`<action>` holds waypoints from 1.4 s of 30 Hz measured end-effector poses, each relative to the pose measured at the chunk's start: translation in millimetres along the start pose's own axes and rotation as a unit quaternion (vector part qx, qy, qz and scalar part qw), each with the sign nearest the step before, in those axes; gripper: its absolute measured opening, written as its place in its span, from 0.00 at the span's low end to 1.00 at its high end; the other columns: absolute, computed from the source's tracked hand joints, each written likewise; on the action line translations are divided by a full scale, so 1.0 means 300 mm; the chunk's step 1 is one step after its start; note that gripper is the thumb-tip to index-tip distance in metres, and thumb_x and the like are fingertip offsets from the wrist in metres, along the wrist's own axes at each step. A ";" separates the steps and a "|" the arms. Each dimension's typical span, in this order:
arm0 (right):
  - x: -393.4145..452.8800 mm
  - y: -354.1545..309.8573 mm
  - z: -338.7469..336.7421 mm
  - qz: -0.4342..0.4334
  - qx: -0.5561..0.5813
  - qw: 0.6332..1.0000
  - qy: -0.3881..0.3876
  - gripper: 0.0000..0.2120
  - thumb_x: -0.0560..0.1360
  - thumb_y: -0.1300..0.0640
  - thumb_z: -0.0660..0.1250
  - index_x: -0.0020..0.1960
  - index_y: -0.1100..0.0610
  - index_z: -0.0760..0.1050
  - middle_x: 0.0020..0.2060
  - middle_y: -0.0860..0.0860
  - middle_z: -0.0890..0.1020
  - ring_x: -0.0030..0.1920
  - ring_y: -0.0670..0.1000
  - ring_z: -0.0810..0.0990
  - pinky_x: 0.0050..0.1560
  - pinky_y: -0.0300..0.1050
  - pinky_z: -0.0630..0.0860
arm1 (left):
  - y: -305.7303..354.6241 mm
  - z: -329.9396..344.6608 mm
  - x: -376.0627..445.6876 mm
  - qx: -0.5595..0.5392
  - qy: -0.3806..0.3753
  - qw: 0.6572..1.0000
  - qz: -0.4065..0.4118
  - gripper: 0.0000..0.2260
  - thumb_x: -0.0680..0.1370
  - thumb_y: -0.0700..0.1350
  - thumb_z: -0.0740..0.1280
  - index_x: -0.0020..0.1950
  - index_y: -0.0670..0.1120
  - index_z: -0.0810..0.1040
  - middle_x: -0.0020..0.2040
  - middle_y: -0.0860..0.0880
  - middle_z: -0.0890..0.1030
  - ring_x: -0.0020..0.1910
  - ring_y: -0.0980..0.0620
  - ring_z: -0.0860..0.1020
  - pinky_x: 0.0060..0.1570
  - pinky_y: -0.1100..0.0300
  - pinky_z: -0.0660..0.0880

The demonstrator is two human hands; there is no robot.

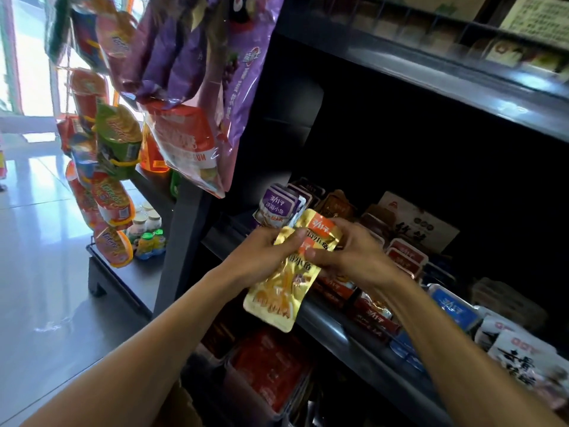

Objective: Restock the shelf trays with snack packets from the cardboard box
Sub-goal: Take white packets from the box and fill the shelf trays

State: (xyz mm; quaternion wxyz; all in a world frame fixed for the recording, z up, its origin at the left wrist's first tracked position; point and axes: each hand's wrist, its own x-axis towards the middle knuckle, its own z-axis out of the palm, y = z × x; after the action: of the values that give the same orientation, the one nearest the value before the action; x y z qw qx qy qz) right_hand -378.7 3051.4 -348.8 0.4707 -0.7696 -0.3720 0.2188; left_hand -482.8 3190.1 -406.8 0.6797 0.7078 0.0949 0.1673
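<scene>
Both hands hold a small bunch of gold and orange snack packets (278,294) in front of the middle shelf's front edge (326,318). My left hand (264,257) grips them from the left, thumb on top. My right hand (348,251) pinches the upper packet (320,229) from the right. Just behind stands a row of purple packets (277,204) in a shelf tray. Red packets (406,257) fill a tray to the right. A brown corner of the cardboard box (181,405) shows at the bottom, mostly hidden by my left arm.
Large purple and orange bags (197,87) hang from the shelf end at upper left. Below them hang chip bags (114,204) over a low ledge with small bottles (147,232). Blue and white packs (455,306) lie on the shelf at right. Red packets (271,365) fill the lower shelf.
</scene>
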 end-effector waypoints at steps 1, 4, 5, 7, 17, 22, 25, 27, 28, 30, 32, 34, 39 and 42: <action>0.002 0.002 -0.007 0.003 0.023 0.999 0.025 0.17 0.71 0.68 0.73 0.58 0.59 0.74 0.44 0.52 0.83 0.39 0.46 0.84 0.34 0.37 0.78 | 0.004 -0.011 -0.009 -0.028 -0.017 0.999 -0.009 0.13 0.76 0.55 0.69 0.56 0.51 0.81 0.46 0.52 0.86 0.46 0.53 0.85 0.50 0.58 0.79; 0.012 0.021 -0.040 0.019 0.069 0.993 0.097 0.17 0.73 0.66 0.72 0.60 0.58 0.75 0.52 0.55 0.83 0.42 0.47 0.84 0.34 0.38 0.79 | -0.027 -0.034 -0.029 -0.150 -0.014 0.989 -0.005 0.24 0.68 0.44 0.79 0.62 0.48 0.78 0.52 0.47 0.85 0.50 0.48 0.84 0.51 0.54 0.80; 0.011 0.027 -0.041 0.022 0.078 0.991 0.110 0.16 0.74 0.65 0.71 0.60 0.58 0.75 0.52 0.56 0.83 0.42 0.47 0.84 0.34 0.37 0.79 | -0.037 -0.022 -0.036 -0.176 0.012 0.984 0.005 0.24 0.68 0.41 0.78 0.63 0.47 0.78 0.53 0.46 0.85 0.51 0.47 0.84 0.51 0.53 0.80; 0.005 0.037 -0.028 0.027 0.088 0.990 0.111 0.14 0.76 0.64 0.68 0.61 0.59 0.76 0.52 0.55 0.83 0.42 0.48 0.84 0.36 0.37 0.80 | -0.054 0.021 -0.038 -0.162 0.101 0.981 0.024 0.20 0.71 0.39 0.77 0.61 0.48 0.79 0.51 0.49 0.85 0.48 0.51 0.85 0.47 0.58 0.80; 0.005 0.029 -0.047 0.048 0.037 0.996 0.060 0.07 0.79 0.60 0.66 0.55 0.58 0.79 0.49 0.55 0.85 0.46 0.52 0.85 0.45 0.45 0.83 | -0.052 0.036 -0.020 -0.076 0.157 0.978 0.114 0.20 0.69 0.36 0.78 0.59 0.47 0.79 0.52 0.51 0.82 0.48 0.60 0.82 0.42 0.70 0.77; 0.026 0.022 -0.051 0.043 0.011 0.998 0.039 0.08 0.81 0.60 0.63 0.58 0.58 0.78 0.47 0.53 0.85 0.47 0.50 0.85 0.45 0.45 0.82 | -0.067 0.024 0.023 -0.050 0.125 0.987 0.092 0.18 0.72 0.39 0.76 0.56 0.50 0.75 0.55 0.47 0.80 0.50 0.52 0.83 0.46 0.60 0.81; 0.031 0.006 -0.068 0.027 -0.004 1.000 -0.001 0.10 0.79 0.56 0.66 0.59 0.57 0.76 0.49 0.54 0.86 0.49 0.52 0.85 0.45 0.45 0.81 | -0.062 0.022 0.051 -0.029 0.090 0.991 0.095 0.17 0.72 0.39 0.76 0.55 0.50 0.74 0.54 0.47 0.80 0.51 0.51 0.82 0.49 0.54 0.82; 0.035 -0.007 -0.082 0.020 -0.021 0.999 -0.016 0.11 0.77 0.58 0.69 0.59 0.58 0.76 0.49 0.54 0.86 0.50 0.53 0.85 0.47 0.47 0.81 | -0.053 0.025 0.066 -0.017 0.062 0.992 0.107 0.16 0.73 0.39 0.75 0.55 0.49 0.74 0.53 0.49 0.79 0.50 0.54 0.81 0.45 0.60 0.81; 0.039 -0.012 -0.092 0.019 -0.036 0.999 -0.020 0.11 0.75 0.60 0.70 0.58 0.58 0.76 0.48 0.54 0.86 0.50 0.53 0.85 0.49 0.48 0.81 | -0.050 0.028 0.077 -0.005 0.051 0.992 0.113 0.15 0.73 0.39 0.75 0.55 0.48 0.74 0.52 0.49 0.79 0.50 0.56 0.81 0.44 0.63 0.79; 0.045 -0.027 -0.108 0.013 -0.071 0.997 -0.020 0.12 0.73 0.62 0.73 0.55 0.59 0.77 0.46 0.53 0.86 0.48 0.53 0.86 0.47 0.45 0.81 | -0.049 0.032 0.098 0.014 0.035 0.991 0.128 0.16 0.73 0.40 0.75 0.56 0.48 0.74 0.52 0.49 0.79 0.51 0.55 0.80 0.45 0.64 0.78; 0.058 -0.041 -0.130 0.009 -0.094 0.995 0.007 0.12 0.71 0.62 0.74 0.53 0.59 0.78 0.45 0.53 0.86 0.45 0.52 0.86 0.44 0.45 0.82 | -0.054 0.035 0.121 -0.001 0.040 0.992 0.124 0.19 0.73 0.46 0.75 0.60 0.52 0.73 0.54 0.50 0.79 0.52 0.52 0.81 0.49 0.58 0.79; 0.095 -0.047 -0.176 0.008 -0.078 0.994 0.083 0.13 0.69 0.60 0.75 0.51 0.58 0.78 0.46 0.54 0.86 0.44 0.52 0.86 0.44 0.47 0.83 | -0.070 0.031 0.136 0.035 0.084 0.988 0.125 0.25 0.74 0.55 0.73 0.67 0.54 0.69 0.56 0.52 0.79 0.55 0.51 0.79 0.55 0.53 0.77; 0.205 -0.050 -0.252 0.014 -0.222 0.946 0.237 0.16 0.72 0.51 0.75 0.56 0.51 0.75 0.57 0.50 0.80 0.57 0.52 0.79 0.61 0.53 0.76 | -0.126 0.021 0.148 0.464 0.093 0.857 0.206 0.25 0.77 0.61 0.58 0.71 0.52 0.70 0.67 0.51 0.73 0.69 0.52 0.67 0.69 0.51 0.60; 0.244 -0.050 -0.232 0.017 -0.261 0.948 0.182 0.14 0.73 0.55 0.74 0.56 0.51 0.73 0.52 0.47 0.78 0.55 0.50 0.77 0.60 0.47 0.74 | -0.152 0.033 0.156 0.537 0.039 0.817 0.207 0.19 0.80 0.58 0.59 0.69 0.53 0.73 0.66 0.52 0.72 0.71 0.52 0.64 0.71 0.52 0.51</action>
State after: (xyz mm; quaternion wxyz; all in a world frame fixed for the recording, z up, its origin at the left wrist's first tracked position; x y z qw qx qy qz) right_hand -290.3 3073.5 -302.3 0.3089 -0.8987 -0.3107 -0.0218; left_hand -431.5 3200.7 -447.4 0.1363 0.9563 0.0470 0.2542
